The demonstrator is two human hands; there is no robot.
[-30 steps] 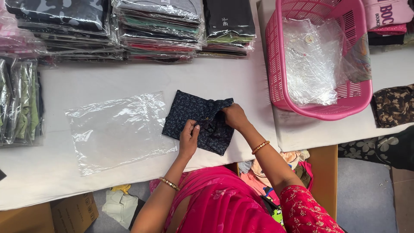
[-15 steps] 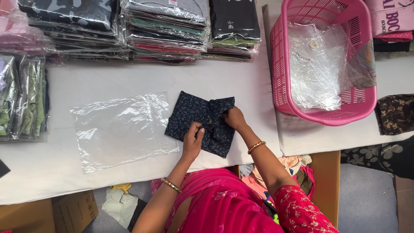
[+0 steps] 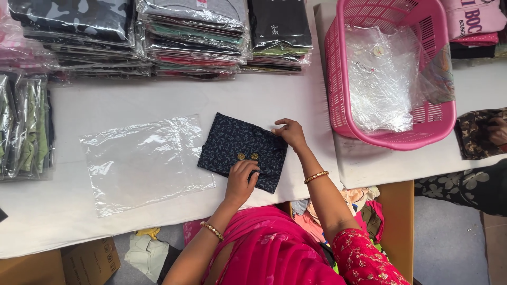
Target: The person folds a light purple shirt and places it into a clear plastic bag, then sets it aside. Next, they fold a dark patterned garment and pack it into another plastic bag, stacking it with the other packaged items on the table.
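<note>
Two hands (image 3: pixel 240 182) on folded garment (image 3: pixel 232 145)

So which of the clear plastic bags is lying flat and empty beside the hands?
The empty clear bag spread flat on the white table, just left of the folded navy garment. The other bags are crumpled in the pink basket or hold stacked clothes.

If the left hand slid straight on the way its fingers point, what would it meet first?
The left hand points up across the folded dark garment; past the garment's far edge lies bare white table, then probably the stacks of bagged clothes.
</note>
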